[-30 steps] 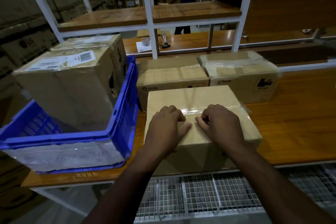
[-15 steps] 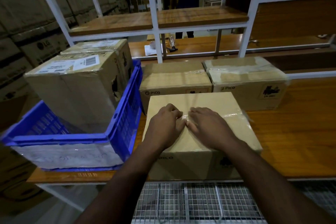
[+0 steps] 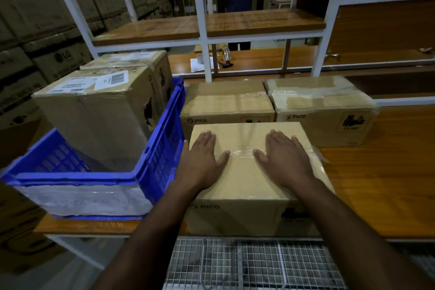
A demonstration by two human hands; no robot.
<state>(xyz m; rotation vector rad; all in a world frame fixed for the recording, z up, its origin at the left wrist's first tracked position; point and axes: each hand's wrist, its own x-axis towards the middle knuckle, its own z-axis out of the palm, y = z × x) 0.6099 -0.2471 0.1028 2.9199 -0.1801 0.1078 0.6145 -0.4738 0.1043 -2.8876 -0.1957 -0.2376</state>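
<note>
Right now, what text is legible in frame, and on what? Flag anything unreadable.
"PICO": front of the near box.
"PICO": front of the back-left box.
"PICO": front of the back-right box.
"LG": stacked carton, far left.
Shipping label on the tall box in the blue crate: barcode and print too small to read.
Black logo on the back-right box: blurred.

head camera looks forward and down, close over the wooden table (image 3: pixel 376 183).
</note>
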